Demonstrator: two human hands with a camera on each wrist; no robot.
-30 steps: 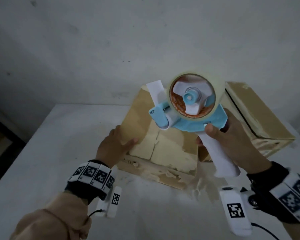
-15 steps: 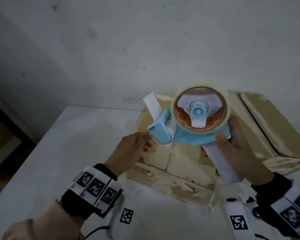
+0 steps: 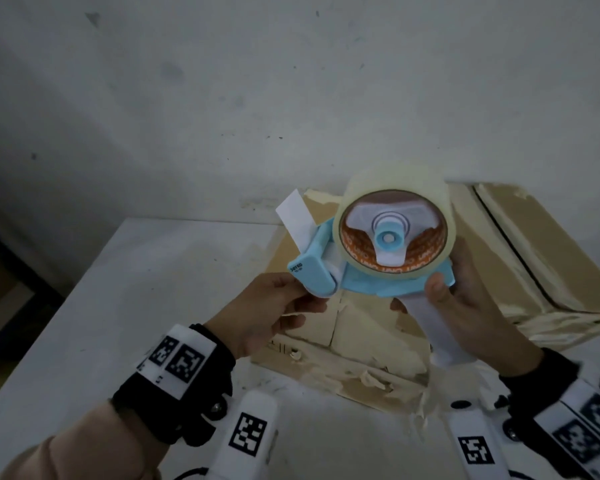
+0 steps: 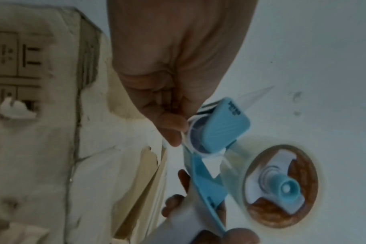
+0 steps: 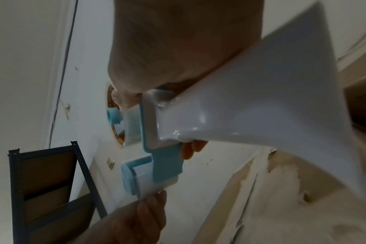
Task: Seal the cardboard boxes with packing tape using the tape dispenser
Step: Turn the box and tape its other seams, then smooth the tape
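Fingers of my left hand (image 3: 271,311) have left the box flap they were pressing a second ago and now pinch at the mouth of the tape dispenser (image 3: 374,258), thumb and forefinger closed on what looks like the loose tape end by the roller under the blue guard; the left wrist view shows the fingertips (image 4: 173,130) right against that roller, though the tape itself is too clear for me to be certain it is caught. My right hand (image 3: 471,306) is wrapped around the white handle, holding the dispenser up in the air above the near cardboard box (image 3: 357,327), whose torn top flaps meet along a ragged centre seam with no fresh tape on it. A second cardboard box (image 3: 548,258) sits just beside it on the right, against the wall, both on the white table (image 3: 153,289). I read the shift as freeing the tape end before the first strip, so sealing has not started; with the flaps no longer held down, they may spring up.
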